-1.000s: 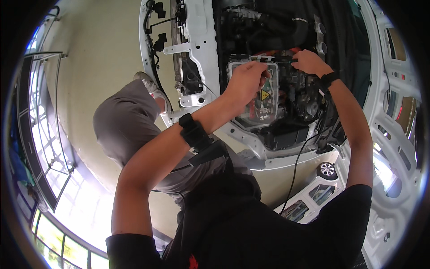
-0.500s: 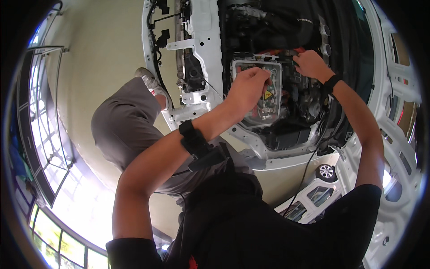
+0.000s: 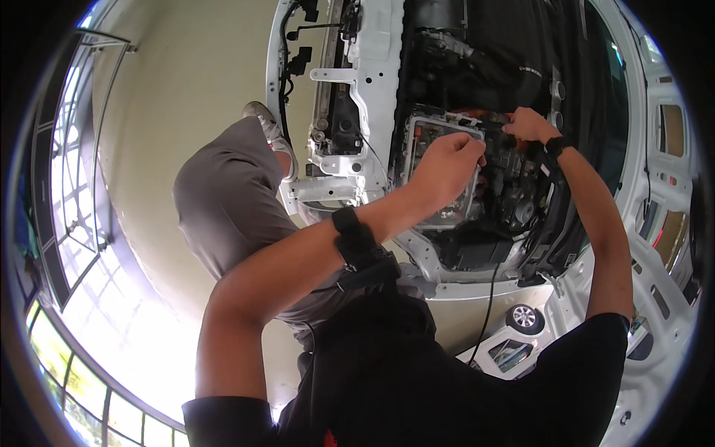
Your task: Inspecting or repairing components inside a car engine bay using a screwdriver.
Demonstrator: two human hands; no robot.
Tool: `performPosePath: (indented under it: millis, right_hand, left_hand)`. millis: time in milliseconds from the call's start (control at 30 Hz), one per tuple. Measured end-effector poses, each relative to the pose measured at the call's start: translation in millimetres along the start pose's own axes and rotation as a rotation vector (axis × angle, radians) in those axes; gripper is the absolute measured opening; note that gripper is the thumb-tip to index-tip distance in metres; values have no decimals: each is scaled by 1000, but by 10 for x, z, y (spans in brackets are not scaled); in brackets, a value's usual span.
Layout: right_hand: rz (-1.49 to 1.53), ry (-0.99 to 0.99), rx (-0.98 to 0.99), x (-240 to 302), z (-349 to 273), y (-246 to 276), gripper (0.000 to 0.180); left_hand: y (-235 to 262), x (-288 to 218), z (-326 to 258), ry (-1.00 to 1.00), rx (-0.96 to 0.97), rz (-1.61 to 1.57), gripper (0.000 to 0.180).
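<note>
My left hand (image 3: pixel 450 168) hovers over an uncovered rectangular housing (image 3: pixel 448 222) with a pale rim and electronic parts inside. Its fingers are closed in a pinch, and whatever they may hold is hidden. My right hand (image 3: pixel 532 125) reaches in just past the housing's upper right corner, near an orange cable (image 3: pixel 472 113). The fingers there are curled downward among dark parts of the engine bay, so what they grip cannot be made out. My left forearm crosses in front of the housing and hides part of it.
A white body frame (image 3: pixel 378 89) runs along the left of the bay. Dark hoses and machinery (image 3: pixel 514 205) fill its right side. A thin black cable (image 3: pixel 488 316) hangs near my torso. Behind lies a white vehicle with a wheel (image 3: pixel 525 319). My bent leg (image 3: pixel 231 182) stands at left.
The scene has shifted right and down in view. My left hand has moved slightly right over the housing, covering a yellow label seen before. My right hand stays near the orange cable.
</note>
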State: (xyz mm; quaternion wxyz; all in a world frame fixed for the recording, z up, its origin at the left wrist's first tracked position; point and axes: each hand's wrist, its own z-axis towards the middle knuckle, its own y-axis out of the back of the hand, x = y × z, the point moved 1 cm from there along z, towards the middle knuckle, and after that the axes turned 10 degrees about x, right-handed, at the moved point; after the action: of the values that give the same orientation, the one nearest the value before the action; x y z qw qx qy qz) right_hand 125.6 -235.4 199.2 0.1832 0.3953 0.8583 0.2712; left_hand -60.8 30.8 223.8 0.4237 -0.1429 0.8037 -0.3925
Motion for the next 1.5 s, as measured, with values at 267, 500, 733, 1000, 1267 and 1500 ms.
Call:
performPosePath:
  millis: [267, 500, 733, 1000, 1267, 1500]
  right_hand:
    - [-508, 102, -6, 236, -61, 114, 26]
    - [263, -302, -14, 92, -106, -38, 28]
    - [896, -540, 202, 116, -108, -117, 30]
    - [-429, 17, 13, 175, -138, -91, 24]
    - [-91, -109, -253, 280, -167, -34, 25]
    - [412, -645, -663, 319, -18, -53, 31]
  left_hand:
    - [-29, -185, -120, -70, -74, 44, 26]
    - [-97, -51, 54, -143, -8, 47, 27]
    - [-29, 11, -18, -67, -12, 71, 26]
    - [-57, 8, -33, 15, 15, -24, 28]
    - [-88, 58, 28, 15, 17, 123, 30]
    - [61, 252, 64, -26, 68, 79, 27]
